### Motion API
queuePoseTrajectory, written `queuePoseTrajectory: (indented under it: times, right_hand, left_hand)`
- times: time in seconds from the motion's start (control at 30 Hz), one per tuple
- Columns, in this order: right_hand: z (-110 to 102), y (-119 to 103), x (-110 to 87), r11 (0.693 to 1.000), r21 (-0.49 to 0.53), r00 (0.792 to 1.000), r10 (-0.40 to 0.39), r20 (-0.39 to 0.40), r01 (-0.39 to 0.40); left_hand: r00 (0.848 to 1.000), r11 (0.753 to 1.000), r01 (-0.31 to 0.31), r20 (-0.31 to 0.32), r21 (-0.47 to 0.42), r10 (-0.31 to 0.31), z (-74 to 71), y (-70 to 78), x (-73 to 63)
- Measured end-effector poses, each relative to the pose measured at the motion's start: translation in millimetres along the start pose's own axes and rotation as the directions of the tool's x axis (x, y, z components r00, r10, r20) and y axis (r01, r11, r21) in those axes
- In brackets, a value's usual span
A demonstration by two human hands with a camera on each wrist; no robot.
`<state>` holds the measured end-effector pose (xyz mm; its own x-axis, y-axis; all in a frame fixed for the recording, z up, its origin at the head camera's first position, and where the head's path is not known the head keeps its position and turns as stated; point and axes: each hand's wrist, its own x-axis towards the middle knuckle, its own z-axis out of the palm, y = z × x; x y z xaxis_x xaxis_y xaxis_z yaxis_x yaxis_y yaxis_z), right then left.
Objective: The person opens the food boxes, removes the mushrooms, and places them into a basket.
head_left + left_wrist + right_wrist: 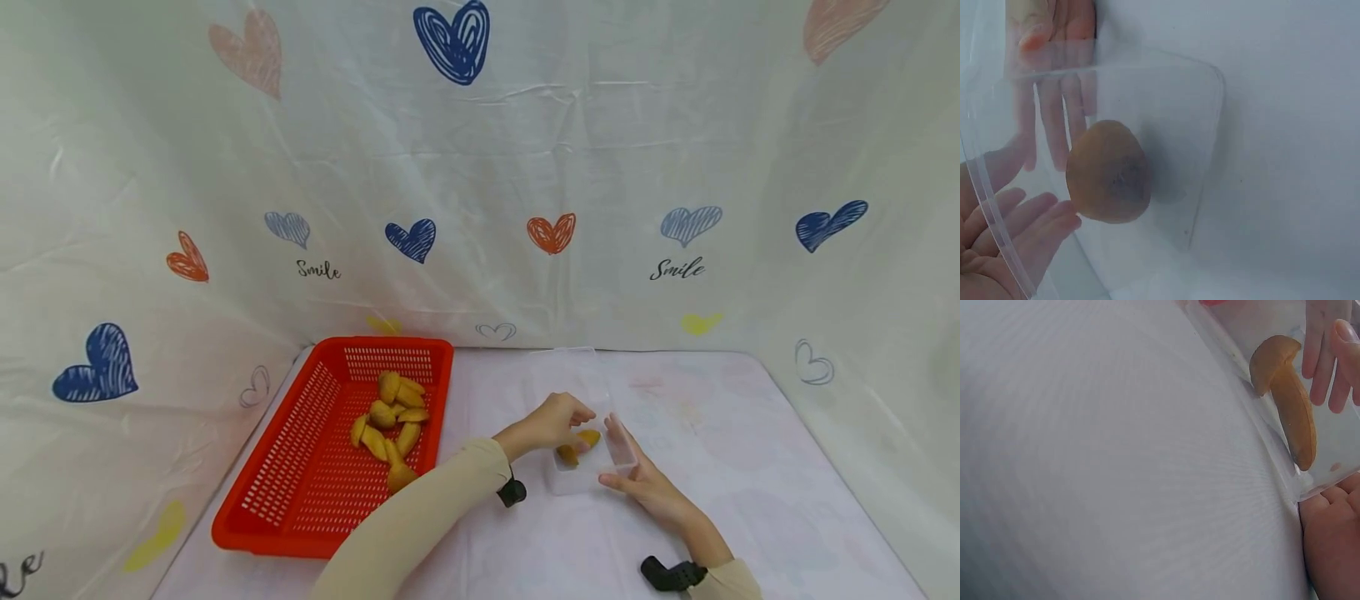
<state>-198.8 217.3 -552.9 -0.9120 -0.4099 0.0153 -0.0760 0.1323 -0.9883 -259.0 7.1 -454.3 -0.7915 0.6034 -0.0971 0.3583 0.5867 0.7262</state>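
Note:
A clear plastic box (573,485) stands on the white-covered table, and one brown mushroom (567,455) lies in it. My left hand (553,421) reaches over the box from the left. In the right wrist view its fingers (1324,375) hang loosely extended beside the mushroom (1297,409), with nothing gripped. The left wrist view shows a fingertip right by the mushroom (1110,175); contact is unclear. My right hand (648,487) rests against the box's right side from outside, its fingers (1054,119) straight behind the clear wall.
A red perforated basket (262,492) stands to the left with several more brown mushrooms (382,414) in it. A white curtain (480,167) printed with hearts hangs behind the table (720,475). Each wrist carries a black camera (512,492).

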Motion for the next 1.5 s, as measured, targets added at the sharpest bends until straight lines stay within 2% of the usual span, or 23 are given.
queuePoseTrajectory:
  times: [0.2,0.33,0.7,0.93,1.27,1.5]
  right_hand:
    - [-0.1,2.0,-0.6,1.0,0.004,1.0,-0.003,0.005,0.003]
    - [0.5,2.0,-1.7,1.0,0.014,1.0,0.014,0.004,-0.014]
    - [-2.9,1.1,-0.6,1.0,-0.007,1.0,-0.005,0.005,0.005]
    - [-3.0,1.6,0.1,0.998,0.026,0.998,-0.049,0.038,0.049]
    - [-2.6,0.1,-0.9,0.995,0.08,0.994,-0.067,0.085,0.061]
    - [-1.9,0.5,-1.0,0.997,0.062,0.997,-0.044,0.057,0.041]
  left_hand:
    - [0.995,0.998,0.066,-0.077,0.019,-0.064,13.0,4.3,3.0]
    - [0.99,0.995,0.085,-0.118,0.047,-0.079,18.1,6.2,4.4]
    - [0.979,0.98,0.154,-0.155,0.127,-0.133,24.8,13.0,12.9]
    - [0.986,0.979,0.112,-0.139,0.169,-0.089,30.8,11.8,14.8]
    - [0.999,0.973,0.006,-0.05,0.232,0.006,36.3,6.1,15.2]
    - [0.998,0.986,0.012,-0.061,0.165,-0.002,30.7,10.5,11.5]
